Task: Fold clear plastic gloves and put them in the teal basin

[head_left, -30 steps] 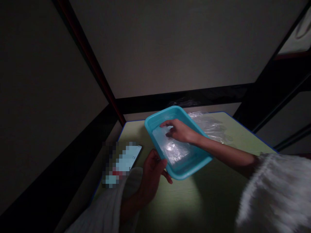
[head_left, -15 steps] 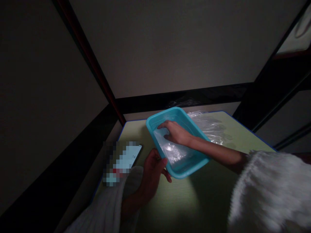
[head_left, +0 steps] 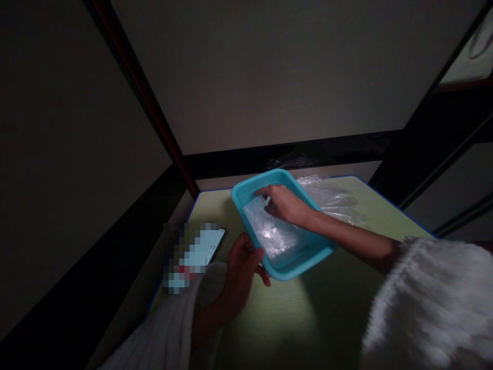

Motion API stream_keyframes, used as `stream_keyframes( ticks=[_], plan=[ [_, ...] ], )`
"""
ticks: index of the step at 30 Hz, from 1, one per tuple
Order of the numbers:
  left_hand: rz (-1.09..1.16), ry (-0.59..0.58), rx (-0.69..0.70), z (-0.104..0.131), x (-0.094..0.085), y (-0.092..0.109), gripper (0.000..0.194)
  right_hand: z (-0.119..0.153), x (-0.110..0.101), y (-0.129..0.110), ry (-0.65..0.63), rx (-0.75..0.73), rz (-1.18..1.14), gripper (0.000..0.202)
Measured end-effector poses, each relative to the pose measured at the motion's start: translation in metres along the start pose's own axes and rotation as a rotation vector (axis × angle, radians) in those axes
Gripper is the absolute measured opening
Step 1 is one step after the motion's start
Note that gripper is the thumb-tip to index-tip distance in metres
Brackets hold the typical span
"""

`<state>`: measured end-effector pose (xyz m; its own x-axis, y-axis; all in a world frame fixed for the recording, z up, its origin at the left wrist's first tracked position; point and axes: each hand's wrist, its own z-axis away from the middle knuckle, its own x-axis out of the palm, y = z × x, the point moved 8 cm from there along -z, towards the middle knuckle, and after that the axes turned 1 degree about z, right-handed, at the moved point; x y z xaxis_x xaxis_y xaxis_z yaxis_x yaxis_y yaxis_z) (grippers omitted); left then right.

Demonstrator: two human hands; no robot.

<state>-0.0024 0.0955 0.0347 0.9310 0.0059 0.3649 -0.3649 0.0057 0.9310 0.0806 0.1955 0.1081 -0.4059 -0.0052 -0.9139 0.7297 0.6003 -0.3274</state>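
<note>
A blue plastic basin (head_left: pixel 304 271) is tilted above the table, its near left rim gripped by my left hand (head_left: pixel 242 272), thumb on top and fingers beneath. Inside the basin lies a clear plastic bag (head_left: pixel 275 234), flat against the bottom. My right hand (head_left: pixel 287 205) reaches into the basin over the upper part of that bag. Its index finger points out toward the far left, while the other fingers are curled; whether they pinch any of the plastic is too small to tell.
More clear plastic bags (head_left: pixel 337 200) lie on the yellow-green table (head_left: pixel 269 318) behind and right of the basin. A phone (head_left: pixel 202 249), partly pixelated, rests at the left. A wall stands behind the table.
My right hand has shifted slightly up and right inside the basin, and its fingers have curled closer together. The basin and my left hand have barely moved.
</note>
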Motion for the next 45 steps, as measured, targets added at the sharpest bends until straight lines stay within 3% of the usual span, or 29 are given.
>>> stream_keyframes(
  ticks=[14, 22, 29, 33, 39, 45],
  plan=[
    [0.023, -0.014, 0.004, 0.002, 0.006, 0.002, 0.027, 0.004, 0.003, 0.001, -0.063, 0.022, 0.144, 0.025],
    [0.026, -0.008, 0.001, 0.003, 0.005, 0.001, 0.027, -0.002, 0.018, 0.012, -0.105, -0.002, 0.085, 0.028],
    [0.019, 0.021, -0.009, 0.001, 0.002, 0.0, 0.026, -0.001, 0.018, 0.008, -0.16, -0.055, -0.013, 0.034],
    [0.015, 0.076, 0.001, -0.003, -0.003, 0.002, 0.027, -0.003, 0.011, 0.006, -0.125, -0.065, -0.05, 0.037],
    [0.038, 0.142, 0.039, -0.015, -0.012, 0.006, 0.027, -0.003, -0.016, 0.004, 0.055, -0.052, -0.072, 0.034],
    [0.068, 0.24, 0.093, -0.034, -0.034, 0.01, 0.032, 0.011, -0.049, 0.03, 0.211, 0.068, -0.056, 0.027]
  ],
)
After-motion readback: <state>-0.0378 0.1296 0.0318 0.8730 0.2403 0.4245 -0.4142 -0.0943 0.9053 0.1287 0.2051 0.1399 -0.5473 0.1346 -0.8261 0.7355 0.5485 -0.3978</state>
